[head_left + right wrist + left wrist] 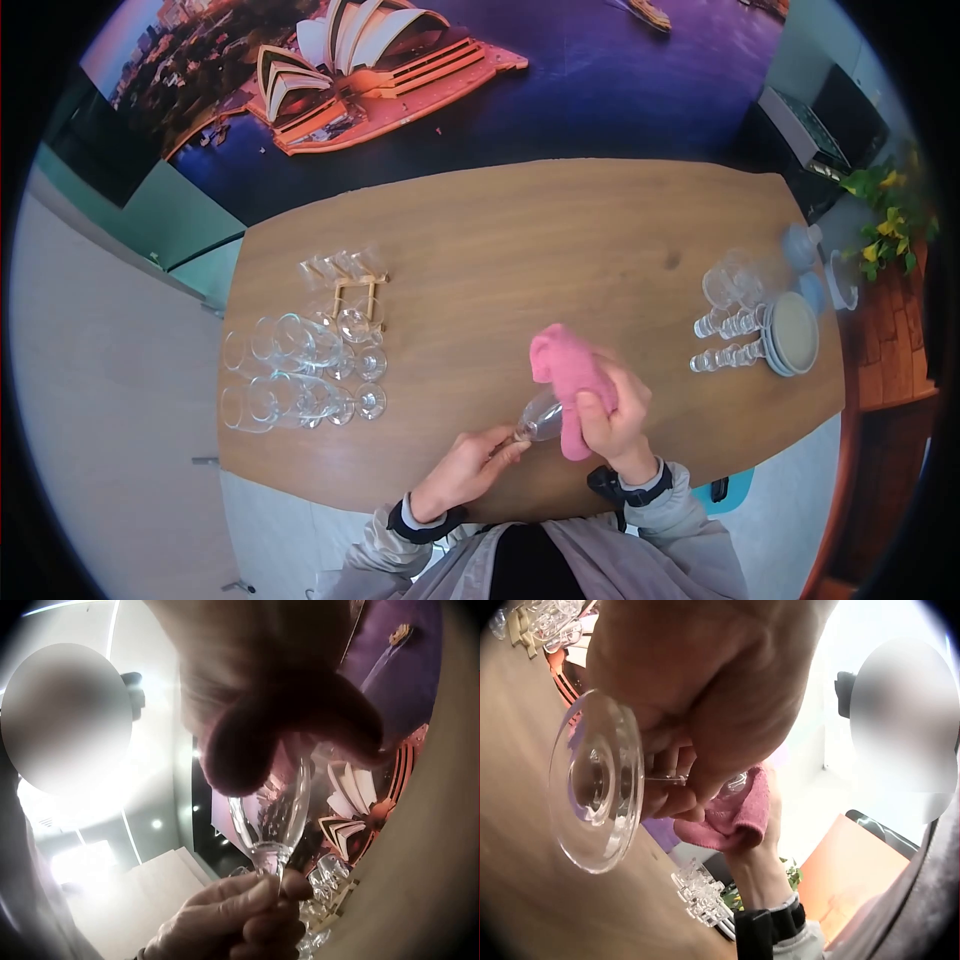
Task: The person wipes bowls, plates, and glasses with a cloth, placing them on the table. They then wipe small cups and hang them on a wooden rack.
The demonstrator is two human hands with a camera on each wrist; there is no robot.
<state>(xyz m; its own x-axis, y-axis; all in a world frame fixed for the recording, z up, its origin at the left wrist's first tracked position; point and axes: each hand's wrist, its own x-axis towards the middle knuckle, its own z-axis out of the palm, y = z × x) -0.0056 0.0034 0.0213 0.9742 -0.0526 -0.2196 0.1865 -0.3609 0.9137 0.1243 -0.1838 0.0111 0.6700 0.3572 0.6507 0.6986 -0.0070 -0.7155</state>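
Observation:
A clear stemmed glass (541,416) is tilted in front of me, near the front edge of the table. My left hand (465,468) pinches its stem between thumb and fingers; the round foot (592,787) sticks out past that hand in the left wrist view. With my right hand (618,415) I grip a pink cloth (568,375) at the mouth of the glass. The cloth covers the rim, while the lower bowl (270,825) shows bare in the right wrist view.
Several stemmed glasses (290,345) lie in rows at the left, beside a small wooden rack (355,292). At the right are stacked plates (797,335), rows of small clear glass pieces (728,357), and clear glasses (735,280). The wooden table (520,250) extends toward a wall picture.

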